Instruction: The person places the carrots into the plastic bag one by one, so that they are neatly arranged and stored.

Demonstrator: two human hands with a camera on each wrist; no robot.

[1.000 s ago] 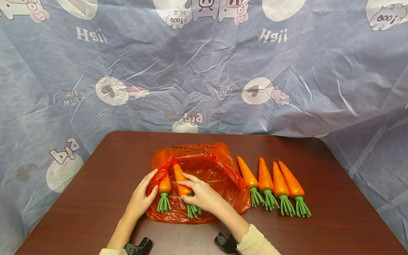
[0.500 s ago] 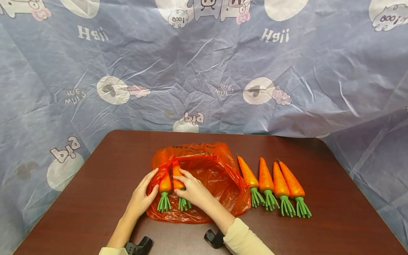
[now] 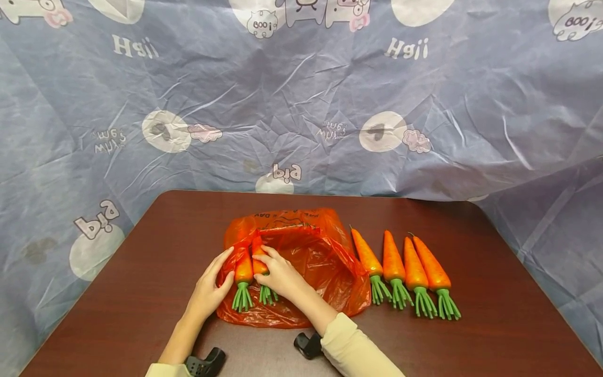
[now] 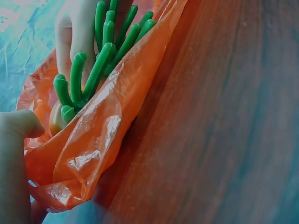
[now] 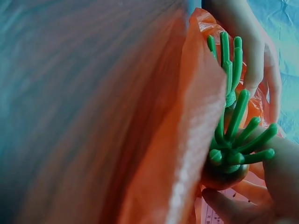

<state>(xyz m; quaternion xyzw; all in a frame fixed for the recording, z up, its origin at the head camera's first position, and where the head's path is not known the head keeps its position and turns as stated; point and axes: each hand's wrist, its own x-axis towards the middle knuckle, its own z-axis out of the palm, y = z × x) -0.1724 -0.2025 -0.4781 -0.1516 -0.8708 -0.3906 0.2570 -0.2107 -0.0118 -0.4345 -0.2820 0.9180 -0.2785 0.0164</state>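
The red bag (image 3: 330, 283) lies flat near the middle of the desk (image 3: 509, 309). Its shut end is toward the far edge. Its mouth faces the person, so both hands can get at it.

The left hand (image 3: 207, 290) is at the bag's left side. Its thumb and fingers make a wide C, with the thin bag between them. I think it holds the bag there so the soft side does not flop down. From the wrist view it is hard to tell how tight that hold is.

The right hand (image 3: 282, 275) is inside the mouth. Its fingers and thumb are bent round the held carrot (image 3: 259, 266), near the fat end, and are only as far apart as the carrot is thick. That spot seems good because it is wide and near the green top. The tip points into the bag, thin end first, which likely makes it less apt to catch.

The left carrot (image 3: 243, 272) lies just beside it, pointing the same way, its tip under the red film. Lined up like that, the two should take up little room.

Four loose carrots (image 3: 392, 256) lie between the bag and the desk's right edge. Their tips point to the far edge and their green tops face the person, so the fat ends look easy to reach.
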